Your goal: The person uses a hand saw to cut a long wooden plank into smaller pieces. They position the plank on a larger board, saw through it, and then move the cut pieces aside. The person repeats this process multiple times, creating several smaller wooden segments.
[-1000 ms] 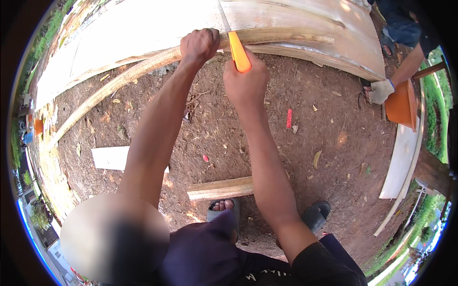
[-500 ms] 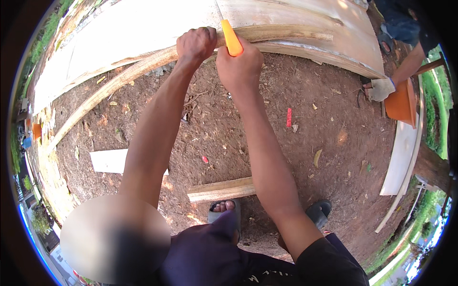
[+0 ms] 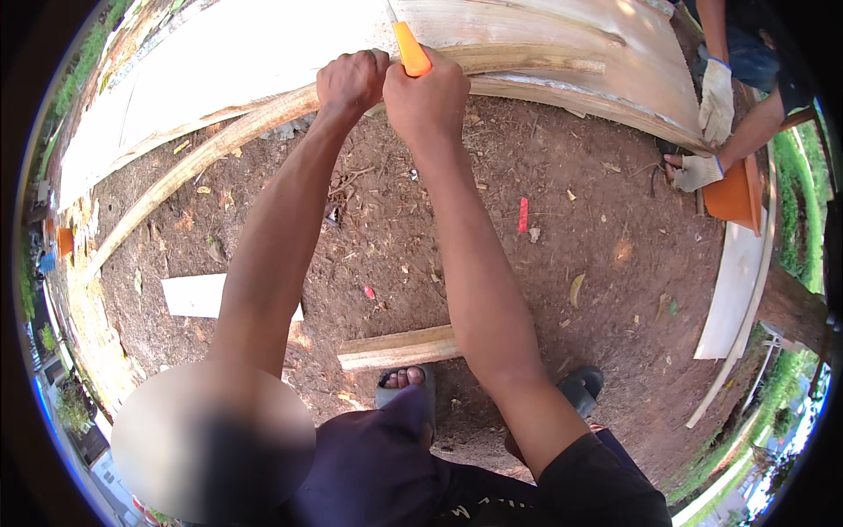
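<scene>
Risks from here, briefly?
1. The left hand grips the wooden strip right beside the right hand, which holds a bladed tool's orange handle; both are bare, so a slip might cut fingers.
2. The strip runs past the pale board; I can't tell whether its left end is supported, so it might shift.
3. A wooden offcut lies just ahead of the open-toed left sandal; stepping forward could mean stubbed toes.

Wooden strip (image 3: 527,59) across pale board (image 3: 527,22)
</scene>
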`<state>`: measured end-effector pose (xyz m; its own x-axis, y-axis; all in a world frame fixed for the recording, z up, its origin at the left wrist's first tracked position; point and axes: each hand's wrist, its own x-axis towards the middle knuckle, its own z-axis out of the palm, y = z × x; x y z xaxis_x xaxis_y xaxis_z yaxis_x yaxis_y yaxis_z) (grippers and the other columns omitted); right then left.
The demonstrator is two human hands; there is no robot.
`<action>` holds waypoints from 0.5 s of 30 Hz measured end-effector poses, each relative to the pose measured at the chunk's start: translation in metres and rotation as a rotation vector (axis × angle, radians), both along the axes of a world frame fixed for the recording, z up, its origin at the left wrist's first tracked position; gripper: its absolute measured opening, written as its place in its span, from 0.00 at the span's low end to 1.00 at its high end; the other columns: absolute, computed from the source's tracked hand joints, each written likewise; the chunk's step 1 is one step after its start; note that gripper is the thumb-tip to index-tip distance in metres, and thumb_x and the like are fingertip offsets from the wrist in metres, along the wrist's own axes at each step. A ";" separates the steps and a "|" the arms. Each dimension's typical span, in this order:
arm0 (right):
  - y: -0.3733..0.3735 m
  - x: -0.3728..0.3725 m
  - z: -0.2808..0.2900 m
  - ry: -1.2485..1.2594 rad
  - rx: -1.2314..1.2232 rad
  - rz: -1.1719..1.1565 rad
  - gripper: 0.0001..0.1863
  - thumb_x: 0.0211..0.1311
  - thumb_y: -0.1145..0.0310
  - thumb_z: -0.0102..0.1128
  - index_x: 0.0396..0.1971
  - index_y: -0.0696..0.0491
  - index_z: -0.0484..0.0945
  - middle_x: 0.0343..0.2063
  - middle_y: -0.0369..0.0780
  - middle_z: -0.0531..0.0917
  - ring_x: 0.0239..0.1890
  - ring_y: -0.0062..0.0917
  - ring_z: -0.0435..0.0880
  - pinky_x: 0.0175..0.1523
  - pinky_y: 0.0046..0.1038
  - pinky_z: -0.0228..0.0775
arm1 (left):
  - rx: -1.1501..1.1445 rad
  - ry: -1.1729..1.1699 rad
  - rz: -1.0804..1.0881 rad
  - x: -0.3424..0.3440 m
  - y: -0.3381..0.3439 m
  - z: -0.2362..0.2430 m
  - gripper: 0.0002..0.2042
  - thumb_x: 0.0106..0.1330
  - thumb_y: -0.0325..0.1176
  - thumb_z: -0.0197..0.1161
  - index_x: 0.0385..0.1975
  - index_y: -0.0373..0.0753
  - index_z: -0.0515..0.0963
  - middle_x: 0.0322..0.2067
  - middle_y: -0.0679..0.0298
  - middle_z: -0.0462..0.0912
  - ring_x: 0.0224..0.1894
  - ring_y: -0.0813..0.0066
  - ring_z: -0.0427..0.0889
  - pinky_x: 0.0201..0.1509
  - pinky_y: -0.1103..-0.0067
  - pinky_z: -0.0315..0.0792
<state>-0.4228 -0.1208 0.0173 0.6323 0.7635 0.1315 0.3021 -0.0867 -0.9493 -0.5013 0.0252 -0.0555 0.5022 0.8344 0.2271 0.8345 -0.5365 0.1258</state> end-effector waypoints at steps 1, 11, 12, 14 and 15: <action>0.004 0.007 0.006 0.004 -0.038 0.005 0.14 0.55 0.76 0.58 0.43 0.61 0.79 0.20 0.51 0.80 0.22 0.44 0.82 0.30 0.41 0.71 | -0.026 0.006 -0.007 0.004 -0.001 0.004 0.19 0.69 0.44 0.49 0.22 0.44 0.83 0.24 0.49 0.85 0.26 0.48 0.86 0.35 0.59 0.81; -0.172 -0.042 -0.021 0.111 0.035 0.045 0.30 0.52 0.84 0.58 0.60 0.63 0.75 0.46 0.52 0.86 0.36 0.32 0.91 0.42 0.27 0.82 | -0.094 0.040 0.088 -0.011 -0.006 -0.001 0.24 0.70 0.44 0.47 0.16 0.38 0.81 0.17 0.50 0.83 0.21 0.52 0.85 0.31 0.61 0.80; -0.122 -0.030 -0.017 0.082 0.044 0.028 0.28 0.53 0.82 0.58 0.59 0.62 0.76 0.39 0.52 0.87 0.32 0.35 0.89 0.38 0.29 0.80 | -0.069 0.008 0.072 -0.008 -0.002 0.001 0.24 0.70 0.44 0.47 0.17 0.38 0.81 0.18 0.50 0.83 0.21 0.52 0.85 0.31 0.62 0.80; -0.028 -0.007 -0.008 -0.025 0.091 0.028 0.22 0.56 0.77 0.58 0.53 0.60 0.79 0.23 0.51 0.82 0.26 0.43 0.85 0.33 0.38 0.75 | -0.011 -0.003 0.009 0.000 -0.003 0.001 0.23 0.70 0.46 0.47 0.20 0.39 0.82 0.19 0.49 0.83 0.21 0.53 0.85 0.30 0.62 0.79; -0.001 0.002 0.003 -0.027 -0.095 0.055 0.21 0.55 0.77 0.58 0.51 0.59 0.80 0.22 0.51 0.82 0.26 0.44 0.85 0.33 0.39 0.75 | 0.005 -0.012 -0.022 0.001 -0.006 0.002 0.23 0.71 0.46 0.47 0.20 0.39 0.83 0.19 0.49 0.84 0.21 0.54 0.85 0.29 0.62 0.79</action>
<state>-0.4212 -0.1220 0.0201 0.5867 0.8065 0.0728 0.3337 -0.1588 -0.9292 -0.5008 0.0197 -0.0531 0.5176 0.8220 0.2375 0.8210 -0.5553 0.1327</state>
